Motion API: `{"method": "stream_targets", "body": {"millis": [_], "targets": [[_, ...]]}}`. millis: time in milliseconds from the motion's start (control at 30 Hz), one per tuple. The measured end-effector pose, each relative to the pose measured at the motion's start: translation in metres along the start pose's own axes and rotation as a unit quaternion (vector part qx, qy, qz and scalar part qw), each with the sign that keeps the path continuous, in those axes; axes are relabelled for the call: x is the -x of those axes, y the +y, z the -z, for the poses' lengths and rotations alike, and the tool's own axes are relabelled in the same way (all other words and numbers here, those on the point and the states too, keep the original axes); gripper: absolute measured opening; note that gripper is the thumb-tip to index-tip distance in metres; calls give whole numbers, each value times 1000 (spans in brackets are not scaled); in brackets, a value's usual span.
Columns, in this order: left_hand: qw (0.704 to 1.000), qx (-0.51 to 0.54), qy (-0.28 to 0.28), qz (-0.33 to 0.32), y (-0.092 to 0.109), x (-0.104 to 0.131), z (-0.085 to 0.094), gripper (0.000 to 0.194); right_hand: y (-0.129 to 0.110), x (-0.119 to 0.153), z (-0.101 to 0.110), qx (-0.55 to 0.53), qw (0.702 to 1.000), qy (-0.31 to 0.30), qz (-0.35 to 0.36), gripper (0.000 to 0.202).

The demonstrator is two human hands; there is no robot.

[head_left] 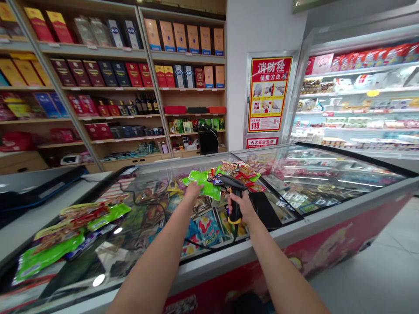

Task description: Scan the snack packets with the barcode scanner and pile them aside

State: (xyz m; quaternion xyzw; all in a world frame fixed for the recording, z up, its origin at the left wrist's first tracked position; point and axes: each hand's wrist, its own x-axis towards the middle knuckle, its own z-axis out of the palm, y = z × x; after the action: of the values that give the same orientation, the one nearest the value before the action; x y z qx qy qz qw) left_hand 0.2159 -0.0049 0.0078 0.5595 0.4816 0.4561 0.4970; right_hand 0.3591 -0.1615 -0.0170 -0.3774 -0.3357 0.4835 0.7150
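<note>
My right hand (245,206) is wrapped round the handle of a black barcode scanner (233,182) with a yellow trim, held above the freezer's glass top. Its head points left, toward the snack packets. My left hand (194,190) reaches forward and is closed on a bright green snack packet (211,190); its fingertips are partly hidden. Just beyond both hands lies a loose pile of small red, green and dark snack packets (242,175) on the glass.
The chest freezer (330,205) stretches across in front of me. More snack packets (52,248) lie on its left end. A black cable (160,205) runs over the glass. A dark flat object (266,210) lies right of the scanner. Shelves of boxes (104,73) stand behind.
</note>
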Motion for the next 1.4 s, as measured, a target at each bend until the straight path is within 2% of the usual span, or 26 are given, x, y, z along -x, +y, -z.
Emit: {"method": "stream_targets", "body": {"millis": [100, 200, 300, 533, 700, 900, 1100, 1233, 1400], "targets": [[986, 145, 3, 83, -2, 4, 21, 16, 1, -2, 0, 12, 1000, -14, -18, 51], [963, 257, 22, 81, -6, 8, 27, 26, 0, -4, -5, 40, 998, -36, -38, 51], [953, 296, 21, 56, -12, 9, 23, 33, -1, -6, -14, 80, 993, -71, -57, 50], [959, 278, 17, -48, -16, 3, 18, 37, -1, -6, -33, 180, 974, -111, -80, 40], [968, 238, 59, -48, -24, -3, 18, 36, 1, -6, -36, 226, 963, -129, -70, 36], [974, 210, 47, -70, -28, -8, 14, 27, 3, -7, -37, 263, 953, -131, -71, 34], [965, 249, 46, -67, -28, -7, 13, 22, 3, -6, -38, 241, 959, -124, -79, 33], [968, 240, 43, -55, -28, -7, 13, 26, 2, -6, -38, 242, 958, -124, -88, 33], [960, 269, 33, -74, -30, -9, 12, 34, 1, -6, -37, 246, 957, -131, -82, 37]]}}
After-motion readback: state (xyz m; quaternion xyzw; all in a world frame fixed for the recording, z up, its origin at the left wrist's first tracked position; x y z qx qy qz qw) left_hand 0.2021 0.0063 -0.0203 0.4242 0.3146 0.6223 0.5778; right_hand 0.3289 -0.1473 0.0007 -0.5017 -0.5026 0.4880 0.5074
